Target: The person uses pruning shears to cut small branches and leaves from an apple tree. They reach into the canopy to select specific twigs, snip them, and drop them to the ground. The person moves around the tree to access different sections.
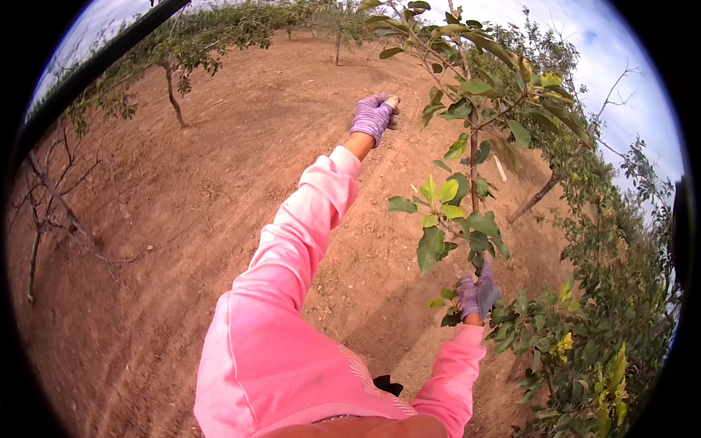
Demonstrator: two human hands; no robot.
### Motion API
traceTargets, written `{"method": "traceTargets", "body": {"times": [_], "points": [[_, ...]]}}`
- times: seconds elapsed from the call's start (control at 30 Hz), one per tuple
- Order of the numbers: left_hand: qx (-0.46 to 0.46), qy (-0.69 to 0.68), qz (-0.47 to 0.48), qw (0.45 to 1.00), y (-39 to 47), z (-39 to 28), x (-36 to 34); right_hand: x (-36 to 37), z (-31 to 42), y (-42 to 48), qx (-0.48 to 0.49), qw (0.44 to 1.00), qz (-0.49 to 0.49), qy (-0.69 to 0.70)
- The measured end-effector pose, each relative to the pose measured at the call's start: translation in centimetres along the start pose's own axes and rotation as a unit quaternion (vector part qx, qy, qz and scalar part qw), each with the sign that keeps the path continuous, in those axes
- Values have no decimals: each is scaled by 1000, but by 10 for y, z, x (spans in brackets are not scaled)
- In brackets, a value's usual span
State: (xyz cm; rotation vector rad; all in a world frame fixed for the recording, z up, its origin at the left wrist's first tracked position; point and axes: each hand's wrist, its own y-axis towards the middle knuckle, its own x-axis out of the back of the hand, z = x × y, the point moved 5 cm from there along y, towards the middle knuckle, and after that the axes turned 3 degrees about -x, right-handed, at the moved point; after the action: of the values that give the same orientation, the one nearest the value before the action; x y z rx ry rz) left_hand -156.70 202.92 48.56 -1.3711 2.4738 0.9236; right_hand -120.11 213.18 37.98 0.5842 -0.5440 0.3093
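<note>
My left hand (375, 118), in a purple knitted glove with bare fingertips, is held out in a fist left of a young leafy tree. No object shows in it, though the inside of the fist is hidden. Lower down, my right hand (470, 295) wears a matching glove and is at the slender stem (474, 180) of that tree. A flat grey piece (487, 297), perhaps a blade or plastic sheet, lies against this hand and seems held by it. Leaves and the piece hide part of the fingers. Green leaves (432, 249) hang just above the right hand.
Dense leafy branches (591, 350) crowd the right side. Bare dry branches (60, 197) stand at the left. Farther off are a small tree (174, 98) and a leaning trunk (534, 198). Brown soil (219, 142) covers the ground, and a pale stick (499, 168) lies behind the stem.
</note>
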Motion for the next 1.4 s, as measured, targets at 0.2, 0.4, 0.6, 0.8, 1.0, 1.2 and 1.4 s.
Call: {"method": "traceTargets", "body": {"times": [0.2, 0.4, 0.6, 0.8, 1.0, 1.2, 1.4], "points": [[2, 68, 199, 978, -23, 39, -20, -5, -24, 6, -1, 1000, 0, -9], [97, 76, 336, 934, -82, 87, -54, -8, -26, 10, 99, 990, -42, -87], [59, -62, 436, 896, -114, 105, -75, -10, -33, 11, 62, 997, -36, -10], [105, -112, 387, 909, -126, 131, -74, -5, -23, 9, 15, 1000, 2, -4], [133, -144, 361, 912, -138, 148, -83, 1, -19, 10, 14, 1000, -4, 2], [174, -202, 327, 907, -151, 179, -86, -1, -15, 7, -16, 999, 10, 51], [115, -45, 347, 930, -168, 190, -91, -2, -20, 9, 21, 1000, -20, -2]]}}
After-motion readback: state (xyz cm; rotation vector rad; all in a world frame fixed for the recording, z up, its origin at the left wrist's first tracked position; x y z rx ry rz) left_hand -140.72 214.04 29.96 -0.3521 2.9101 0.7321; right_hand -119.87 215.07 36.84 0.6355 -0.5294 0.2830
